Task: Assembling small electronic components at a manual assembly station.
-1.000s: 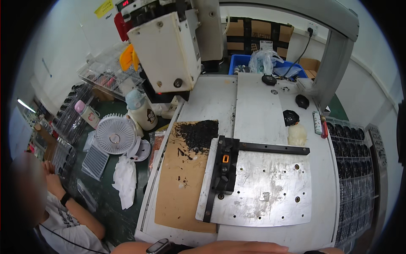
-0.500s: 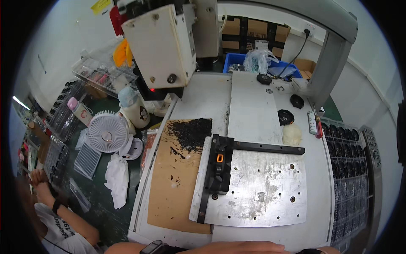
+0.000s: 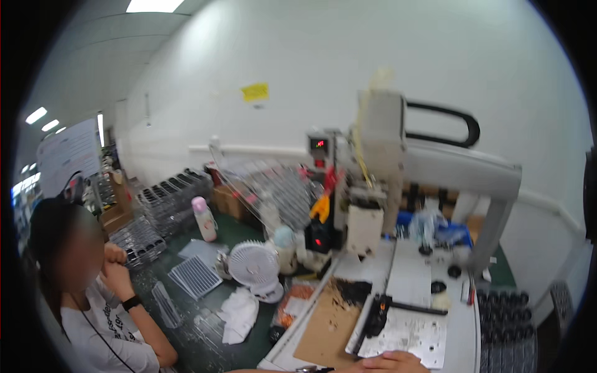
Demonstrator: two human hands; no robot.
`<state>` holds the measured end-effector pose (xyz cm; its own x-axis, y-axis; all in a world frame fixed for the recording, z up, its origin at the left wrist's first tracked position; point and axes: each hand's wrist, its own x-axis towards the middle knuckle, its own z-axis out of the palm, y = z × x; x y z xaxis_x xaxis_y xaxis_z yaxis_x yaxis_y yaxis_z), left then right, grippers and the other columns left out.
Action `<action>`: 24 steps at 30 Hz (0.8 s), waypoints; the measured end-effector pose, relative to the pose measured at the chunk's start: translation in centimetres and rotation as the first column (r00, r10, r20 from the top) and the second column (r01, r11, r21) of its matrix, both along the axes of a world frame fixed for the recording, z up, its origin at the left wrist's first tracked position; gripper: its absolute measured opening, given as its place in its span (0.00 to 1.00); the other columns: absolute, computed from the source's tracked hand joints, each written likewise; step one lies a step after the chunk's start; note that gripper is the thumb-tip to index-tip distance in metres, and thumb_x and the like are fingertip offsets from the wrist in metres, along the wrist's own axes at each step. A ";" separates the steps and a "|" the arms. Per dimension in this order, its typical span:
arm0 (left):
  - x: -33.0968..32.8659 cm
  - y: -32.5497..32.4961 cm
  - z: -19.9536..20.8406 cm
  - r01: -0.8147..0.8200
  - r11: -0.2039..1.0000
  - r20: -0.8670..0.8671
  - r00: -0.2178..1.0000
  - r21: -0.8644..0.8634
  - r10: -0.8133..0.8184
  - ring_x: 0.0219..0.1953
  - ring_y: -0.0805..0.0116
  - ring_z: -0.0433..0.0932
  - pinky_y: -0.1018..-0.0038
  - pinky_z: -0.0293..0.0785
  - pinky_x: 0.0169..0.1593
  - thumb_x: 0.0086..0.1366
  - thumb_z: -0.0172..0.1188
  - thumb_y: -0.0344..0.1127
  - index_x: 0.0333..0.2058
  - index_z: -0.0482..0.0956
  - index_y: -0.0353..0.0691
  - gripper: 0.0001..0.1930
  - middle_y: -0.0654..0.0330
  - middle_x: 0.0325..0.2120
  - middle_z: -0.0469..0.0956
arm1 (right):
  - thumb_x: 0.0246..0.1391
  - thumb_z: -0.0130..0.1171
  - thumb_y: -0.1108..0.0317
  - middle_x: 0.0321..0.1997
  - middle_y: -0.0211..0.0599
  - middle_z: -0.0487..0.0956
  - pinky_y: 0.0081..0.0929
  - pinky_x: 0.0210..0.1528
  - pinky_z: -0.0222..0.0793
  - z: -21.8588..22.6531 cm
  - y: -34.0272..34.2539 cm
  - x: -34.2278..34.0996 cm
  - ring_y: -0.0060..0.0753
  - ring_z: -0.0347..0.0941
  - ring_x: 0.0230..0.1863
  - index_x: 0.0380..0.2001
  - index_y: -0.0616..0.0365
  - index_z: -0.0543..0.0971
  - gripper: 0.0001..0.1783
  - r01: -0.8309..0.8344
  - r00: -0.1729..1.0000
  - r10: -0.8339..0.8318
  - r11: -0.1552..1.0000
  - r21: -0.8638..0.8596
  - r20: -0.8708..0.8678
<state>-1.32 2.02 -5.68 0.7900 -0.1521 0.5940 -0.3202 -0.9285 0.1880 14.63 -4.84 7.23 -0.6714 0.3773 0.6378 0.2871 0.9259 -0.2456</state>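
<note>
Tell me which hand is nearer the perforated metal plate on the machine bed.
Left, it seems. The left hand lies at the near edge of the metal plate, coming in from the lower left. The right hand is out of view.

Hands [image 3: 392,362] cut off at bottom edge; grip unclear; whole view blurred.

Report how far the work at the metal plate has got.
Done: a metal plate with a black fixture lies on the machine bed, with black pieces heaped on the brown board beside it. In hand: one hand touches the plate's near edge. Left: black parts still fill the trays.
</note>
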 end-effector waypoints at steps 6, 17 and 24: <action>0.7 -1.0 5.0 0.123 0.992 0.470 0.878 -0.027 -0.096 0.43 0.50 0.72 0.58 0.66 0.51 0.53 0.66 0.32 0.37 0.81 0.44 0.11 0.51 0.40 0.75 | 0.38 0.64 0.66 0.44 0.44 0.75 0.44 0.50 0.63 0.2 -0.7 -0.7 0.50 0.71 0.47 0.39 0.60 0.78 0.21 -0.006 1.000 0.006 1.000 0.001 0.002; 1.9 0.8 3.9 0.135 0.986 0.455 0.887 -0.095 -0.077 0.43 0.50 0.71 0.57 0.68 0.46 0.54 0.65 0.31 0.39 0.80 0.48 0.12 0.54 0.39 0.74 | 0.36 0.61 0.71 0.45 0.45 0.75 0.45 0.52 0.64 0.5 -0.1 -0.6 0.53 0.70 0.48 0.38 0.62 0.78 0.20 0.068 0.998 -0.067 0.996 -0.059 0.017; 1.9 0.7 2.8 0.060 0.987 0.390 0.921 -0.148 0.002 0.43 0.53 0.72 0.61 0.69 0.45 0.53 0.66 0.30 0.40 0.79 0.49 0.14 0.55 0.39 0.75 | 0.35 0.61 0.72 0.45 0.45 0.75 0.43 0.53 0.63 0.4 0.0 -0.5 0.51 0.69 0.49 0.39 0.62 0.77 0.21 0.080 0.996 -0.075 0.990 -0.115 0.042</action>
<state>0.53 2.69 -2.92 0.4890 -0.0534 0.8706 -0.4232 -0.8873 0.1833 14.14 -4.84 7.63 -0.6601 0.4994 0.5612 0.3677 0.8662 -0.3383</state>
